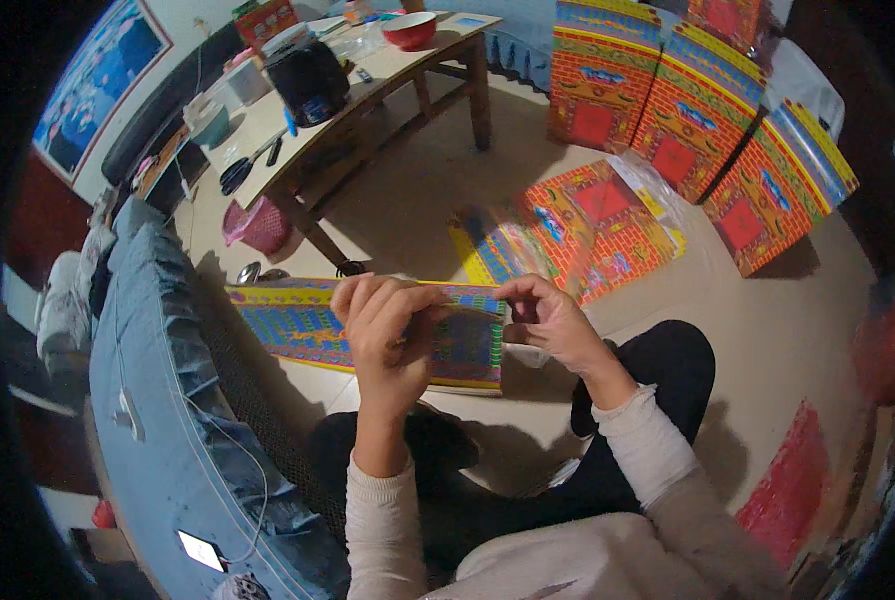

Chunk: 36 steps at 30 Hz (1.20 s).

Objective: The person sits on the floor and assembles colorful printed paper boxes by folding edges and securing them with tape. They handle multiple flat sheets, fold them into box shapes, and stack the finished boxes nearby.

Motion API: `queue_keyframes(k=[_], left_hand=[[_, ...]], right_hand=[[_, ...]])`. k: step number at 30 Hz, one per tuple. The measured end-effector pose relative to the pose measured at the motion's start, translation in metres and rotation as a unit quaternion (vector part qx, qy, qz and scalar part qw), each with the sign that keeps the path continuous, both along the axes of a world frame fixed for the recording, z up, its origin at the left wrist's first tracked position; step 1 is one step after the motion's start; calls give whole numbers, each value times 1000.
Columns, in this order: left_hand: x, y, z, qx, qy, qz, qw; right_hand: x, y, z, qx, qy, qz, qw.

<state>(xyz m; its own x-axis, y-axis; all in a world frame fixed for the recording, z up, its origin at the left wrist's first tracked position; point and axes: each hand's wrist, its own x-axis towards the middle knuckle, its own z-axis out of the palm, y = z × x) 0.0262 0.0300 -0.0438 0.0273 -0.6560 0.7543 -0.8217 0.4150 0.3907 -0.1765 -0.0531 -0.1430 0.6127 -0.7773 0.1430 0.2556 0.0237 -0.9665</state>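
A long cardboard piece [292, 325], printed in blue, yellow and green, stands on edge in front of my knees. My left hand [387, 325] is closed, with its curled fingers and thumb at the top edge. At the right end my right hand [557, 330] pinches near the upper corner, beside a green-trimmed border. Some clear film seems to hang below my right fingers, but it is blurred. Past my hands, a flat brick-patterned cardboard sheet [607, 240] lies on the floor with clear plastic over part of it.
Several red brick-print cardboard boxes [687, 110] stand at the far right. A wooden table [252, 180] bears a black appliance [307, 80], a red bowl [410, 32] and scissors [237, 175]. Beneath is a pink basket [259, 228]. A blue-covered couch [147, 380] with a phone [201, 550] runs along the left.
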Motion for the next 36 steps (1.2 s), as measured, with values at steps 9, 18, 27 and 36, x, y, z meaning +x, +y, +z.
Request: queue_keyframes(k=[9,18,27,36], left_hand=[[-5,-1,-4,-13,-30,19,999],[-10,-5,-8,2,-67,42,997],[-17,-10,-9,-25,-39,48,998],[-16,-8,-9,-27,-31,43,998]], right_hand=[[-3,59,13,-180,49,-218,958],[8,83,8,-167,13,-311,936],[18,60,21,-70,-69,-309,946],[12,60,24,-226,28,-325,918]])
